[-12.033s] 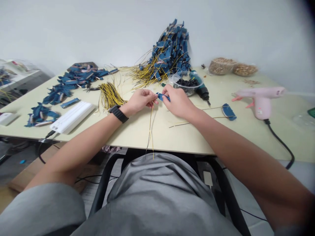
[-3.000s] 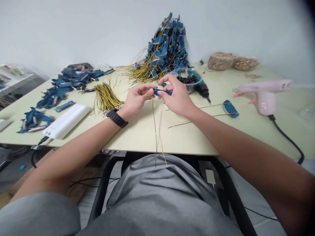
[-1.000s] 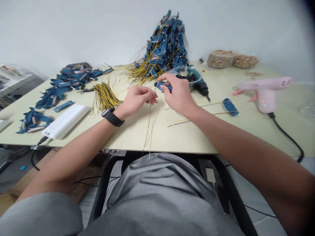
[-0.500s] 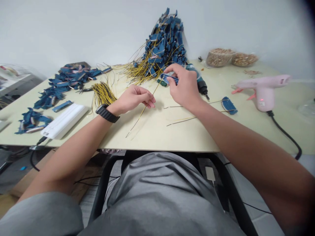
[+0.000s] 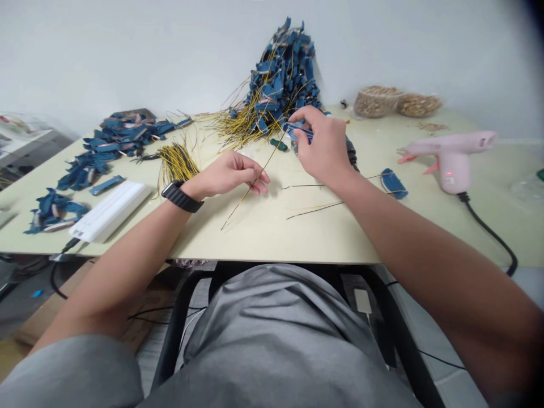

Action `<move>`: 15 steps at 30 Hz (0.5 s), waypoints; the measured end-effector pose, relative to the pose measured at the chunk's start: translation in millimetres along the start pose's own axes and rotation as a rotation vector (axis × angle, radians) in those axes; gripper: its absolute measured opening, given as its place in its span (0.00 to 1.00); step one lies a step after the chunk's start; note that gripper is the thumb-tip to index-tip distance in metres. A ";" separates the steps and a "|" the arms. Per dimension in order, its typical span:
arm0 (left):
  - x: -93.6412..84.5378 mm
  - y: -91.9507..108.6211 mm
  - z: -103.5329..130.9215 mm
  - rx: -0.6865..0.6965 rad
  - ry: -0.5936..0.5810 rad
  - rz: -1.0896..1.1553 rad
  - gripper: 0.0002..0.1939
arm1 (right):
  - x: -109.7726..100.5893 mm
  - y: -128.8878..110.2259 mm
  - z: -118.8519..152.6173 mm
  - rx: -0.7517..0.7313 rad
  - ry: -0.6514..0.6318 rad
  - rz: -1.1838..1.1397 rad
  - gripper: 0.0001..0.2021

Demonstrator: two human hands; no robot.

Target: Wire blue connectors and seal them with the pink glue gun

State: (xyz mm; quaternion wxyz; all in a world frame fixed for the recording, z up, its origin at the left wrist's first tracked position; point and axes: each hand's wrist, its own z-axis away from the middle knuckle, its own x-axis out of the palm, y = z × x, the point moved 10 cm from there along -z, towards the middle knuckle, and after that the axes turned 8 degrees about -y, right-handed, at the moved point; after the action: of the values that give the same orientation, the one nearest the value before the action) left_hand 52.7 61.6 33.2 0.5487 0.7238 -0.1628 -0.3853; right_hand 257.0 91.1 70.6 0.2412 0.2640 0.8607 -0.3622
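My right hand (image 5: 321, 141) pinches a small blue piece (image 5: 301, 131) in front of the tall heap. From that piece a thin yellow and black wire (image 5: 272, 157) slants down to the left. My left hand (image 5: 238, 174) is closed round this wire with its fingers, and the wire's dark end hangs below the hand. Under my right forearm, a blue piece with two long wires (image 5: 393, 183) lies on the table. Behind my hands stands a tall heap of blue pieces (image 5: 283, 76) with many yellow and black wires.
A pink glue gun (image 5: 454, 156) stands at the right. Bags of small pellets (image 5: 376, 102) lie at the back. Leftward are a wire bundle (image 5: 176, 164), more blue pieces (image 5: 121, 133) and a white box (image 5: 111, 211). A dark green object (image 5: 279, 145) and a partly hidden tool (image 5: 352, 153) lie near my right hand.
My right hand has moved slightly right with the blue piece. The wire has shifted with it, its lower end now a little higher and further right. My left hand has barely moved.
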 end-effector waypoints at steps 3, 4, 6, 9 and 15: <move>-0.2 -4.4 -0.4 -0.019 -0.020 0.013 0.07 | 1.1 1.5 -0.1 -0.015 -0.001 0.007 0.10; 0.1 -6.0 -0.8 -0.022 -0.029 0.017 0.07 | 2.0 1.5 -0.2 -0.021 -0.006 0.015 0.09; 1.0 -9.0 -1.9 -0.021 -0.050 0.030 0.06 | 3.7 1.3 -0.3 -0.027 -0.017 0.034 0.08; 1.2 -13.0 -3.2 -0.019 -0.070 0.066 0.07 | 6.2 1.6 -0.6 -0.020 -0.033 0.041 0.09; -3.2 -23.5 -3.7 -0.056 -0.092 0.051 0.13 | 1.7 0.8 -0.6 -0.007 -0.021 0.013 0.10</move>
State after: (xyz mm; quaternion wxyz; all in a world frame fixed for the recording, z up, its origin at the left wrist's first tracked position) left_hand 49.0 74.3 13.3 0.5702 0.6854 -0.1955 -0.4086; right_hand 256.1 92.4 69.5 0.2534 0.2648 0.8578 -0.3603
